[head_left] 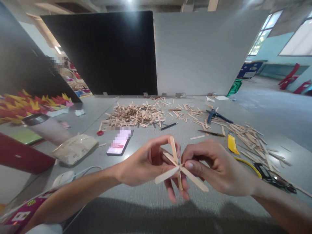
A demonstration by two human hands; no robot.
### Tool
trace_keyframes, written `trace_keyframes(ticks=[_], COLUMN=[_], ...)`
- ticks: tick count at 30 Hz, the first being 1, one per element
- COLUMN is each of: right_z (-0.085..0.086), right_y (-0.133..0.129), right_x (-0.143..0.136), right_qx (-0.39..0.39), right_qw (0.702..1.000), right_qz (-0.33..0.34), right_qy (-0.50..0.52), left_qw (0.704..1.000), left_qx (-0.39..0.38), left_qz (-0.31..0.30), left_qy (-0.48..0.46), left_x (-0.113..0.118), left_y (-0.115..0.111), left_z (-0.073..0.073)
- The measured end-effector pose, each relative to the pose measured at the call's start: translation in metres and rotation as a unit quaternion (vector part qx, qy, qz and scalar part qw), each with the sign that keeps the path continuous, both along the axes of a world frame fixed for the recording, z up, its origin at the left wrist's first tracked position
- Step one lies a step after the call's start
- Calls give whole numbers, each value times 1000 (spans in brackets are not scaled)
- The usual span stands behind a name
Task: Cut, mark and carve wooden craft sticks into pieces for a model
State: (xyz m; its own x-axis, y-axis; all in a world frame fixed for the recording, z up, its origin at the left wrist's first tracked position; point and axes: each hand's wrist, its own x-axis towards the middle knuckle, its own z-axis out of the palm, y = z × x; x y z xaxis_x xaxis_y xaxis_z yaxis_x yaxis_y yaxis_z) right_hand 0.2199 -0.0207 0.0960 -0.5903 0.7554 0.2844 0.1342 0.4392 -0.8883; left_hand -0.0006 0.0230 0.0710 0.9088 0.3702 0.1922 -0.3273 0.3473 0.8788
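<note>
Nearest, held up over the near part of the tabletop (114,201), is the star of flat wooden sticks (179,167). The left hand (143,162) is clamped on it, fingers curled behind the sticks; the right hand (216,170) has thumb and fingertip pinched on it beside the crossing. The joint looks like the weak spot: uneven pressure there could twist the arms out of their spread or split the thin wood, and a slack left grip could let the whole thing turn. Whether anything binds the crossing, I cannot tell.

Farther out, toward the right edge, a yellow tool (233,144) lies just beyond the right hand, so a careless sweep of the wrist could knock it. Toward the left edge, the phone (120,142) lies apart from the left hand, but a wide elbow movement might push it.

Toward the far edge, the pen (169,126) lies near the heaped sticks (136,115); dragging pieces from that loose tangle could scatter others and roll the pen.
</note>
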Motion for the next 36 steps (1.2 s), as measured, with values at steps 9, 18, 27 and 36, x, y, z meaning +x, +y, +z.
trace_keyframes(ticks=[9, 18, 27, 36], right_z=[-6, -25, -28, -18], right_y=[3, -1, -3, -1], right_x=[-6, -15, -15, -10], right_qx=[49, 145, 113, -25], right_qw=[993, 973, 981, 994], right_qz=[-106, -178, -156, -85], right_qy=[5, 36, 27, 61], left_qw=[998, 991, 988, 990], left_qx=[32, 63, 65, 98], left_qz=[42, 121, 140, 103], left_qy=[-20, -13, 3, -9], left_x=[4, 5, 2, -1], left_y=[-2, -8, -11, -13], left_z=[-4, -10, -10, -6])
